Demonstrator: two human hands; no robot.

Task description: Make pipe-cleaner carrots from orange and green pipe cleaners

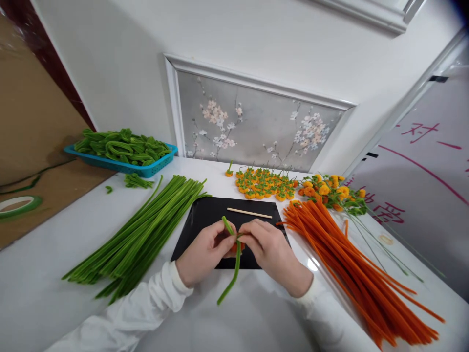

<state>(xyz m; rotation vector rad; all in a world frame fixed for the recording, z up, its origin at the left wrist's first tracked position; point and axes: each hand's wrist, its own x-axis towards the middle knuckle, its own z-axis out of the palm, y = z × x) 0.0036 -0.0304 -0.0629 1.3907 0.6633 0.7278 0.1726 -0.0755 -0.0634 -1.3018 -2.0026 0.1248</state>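
Over a black mat [194, 225], my left hand [207, 247] and my right hand [273, 252] meet with their fingertips pinched together. Between them runs a green pipe cleaner [234, 274], one end sticking up past the left thumb and the other hanging toward me. A small orange piece [240, 247], mostly hidden by the fingers, sits behind the pipe cleaner; it looks like a flower head. Both hands are closed, the left around the pipe cleaner and orange piece, the right at the pipe cleaner's crossing. A thin wooden stick [249, 213] lies on the mat beyond my fingers.
Green pipe cleaners [146, 234] lie bundled at left, orange pipe cleaners [351, 274] at right. Behind are rows of small orange flower heads [266, 183] and finished-looking flowers [330, 190]. A blue basket [154, 169] holds green looped pieces. Green tape [22, 208] lies far left.
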